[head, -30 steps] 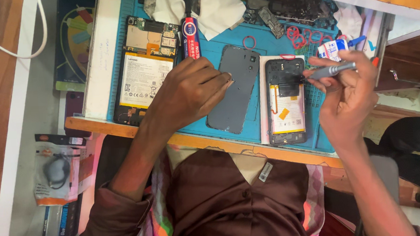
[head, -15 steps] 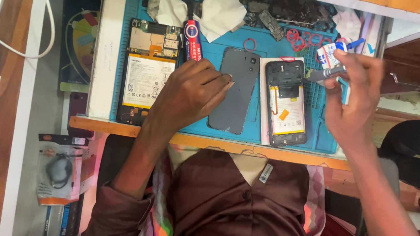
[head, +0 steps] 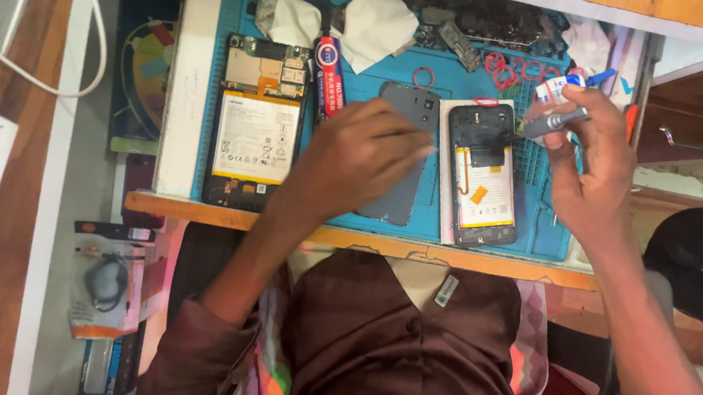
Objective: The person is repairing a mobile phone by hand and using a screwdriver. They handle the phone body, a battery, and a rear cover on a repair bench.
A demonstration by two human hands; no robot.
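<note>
I see my left hand [head: 365, 152] lying flat with the fingers spread a little, pressing down on the dark grey plastic back cover of a phone [head: 402, 158], which lies on the blue rubber work mat [head: 377, 78]; the hand covers the left half of the cover and does not grip it. My right hand [head: 594, 166] is raised just to the right of the opened black phone with the yellow battery label [head: 483, 173] and is closed around a thin silver metal screwdriver [head: 554, 120], whose tip points left toward the upper right corner of that phone; I cannot tell if the tip touches it. The opened phone rests on a white sheet between my two hands, just beside the grey cover. Further left on the mat lies a bigger opened device with a white battery and a bare circuit board [head: 256, 122], and beside it a red tube of glue [head: 329, 75]. At the top of the mat there are crumpled white tissues [head: 377, 21] and some red rubber rings [head: 514, 67].
</note>
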